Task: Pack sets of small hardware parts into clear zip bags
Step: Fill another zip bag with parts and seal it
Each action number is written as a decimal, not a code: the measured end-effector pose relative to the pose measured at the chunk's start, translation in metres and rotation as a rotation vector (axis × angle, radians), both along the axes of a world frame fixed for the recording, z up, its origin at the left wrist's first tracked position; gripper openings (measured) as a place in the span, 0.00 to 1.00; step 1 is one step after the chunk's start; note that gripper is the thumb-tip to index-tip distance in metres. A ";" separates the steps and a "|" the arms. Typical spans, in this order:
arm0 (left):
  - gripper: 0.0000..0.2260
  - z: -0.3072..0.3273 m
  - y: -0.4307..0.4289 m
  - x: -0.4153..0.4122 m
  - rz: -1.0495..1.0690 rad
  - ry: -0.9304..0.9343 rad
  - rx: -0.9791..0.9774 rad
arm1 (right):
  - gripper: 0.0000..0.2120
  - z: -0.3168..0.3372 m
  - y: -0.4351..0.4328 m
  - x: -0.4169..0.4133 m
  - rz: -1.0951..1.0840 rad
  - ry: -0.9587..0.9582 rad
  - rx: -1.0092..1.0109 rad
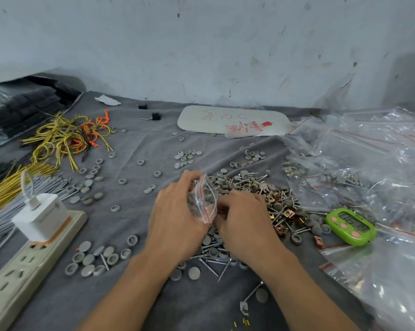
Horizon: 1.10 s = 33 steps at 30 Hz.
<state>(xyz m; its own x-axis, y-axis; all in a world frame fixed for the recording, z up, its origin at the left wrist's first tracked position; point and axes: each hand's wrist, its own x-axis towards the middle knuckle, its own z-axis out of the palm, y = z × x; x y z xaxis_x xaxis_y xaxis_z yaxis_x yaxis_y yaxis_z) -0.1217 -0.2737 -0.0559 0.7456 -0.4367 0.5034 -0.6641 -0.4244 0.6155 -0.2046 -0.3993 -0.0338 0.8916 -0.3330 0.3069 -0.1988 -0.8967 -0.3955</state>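
My left hand (175, 218) holds a small clear zip bag (202, 199) with a red seal strip, its mouth facing right; grey caps show inside it. My right hand (245, 223) lies just right of the bag, fingers curled down into the pile of hardware (261, 194): grey round caps, silver screws and copper clips on the grey cloth. What the right fingers hold is hidden. More grey caps (99, 258) lie scattered to the left and in small groups (186, 156) farther back.
A green digital timer (351, 226) sits right of the pile. Clear zip bags (380, 163) are heaped at right. A power strip with a white charger (38, 232) lies at left, beside yellow and orange wire ties (68, 137). A white board (232, 120) lies near the wall.
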 end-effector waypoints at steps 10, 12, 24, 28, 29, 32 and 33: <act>0.25 0.001 0.000 0.001 0.011 0.008 0.060 | 0.03 0.018 -0.001 -0.008 0.040 -0.458 0.340; 0.24 0.002 -0.001 -0.002 -0.025 -0.029 0.094 | 0.06 0.018 0.004 -0.008 0.083 -0.431 0.270; 0.25 0.012 0.002 -0.007 -0.012 0.132 -0.088 | 0.14 0.015 -0.015 -0.005 -0.008 -0.509 0.529; 0.25 0.016 0.004 -0.005 0.022 0.193 -0.177 | 0.12 0.014 -0.010 -0.006 0.080 -0.285 0.360; 0.26 0.016 0.004 -0.005 0.028 0.208 -0.199 | 0.12 0.013 -0.006 -0.006 0.118 -0.209 0.311; 0.26 0.016 0.005 -0.003 0.036 0.240 -0.253 | 0.08 0.011 0.000 -0.004 0.122 0.021 0.190; 0.27 0.016 0.006 -0.003 0.035 0.245 -0.258 | 0.08 0.011 0.000 -0.004 0.103 0.074 0.193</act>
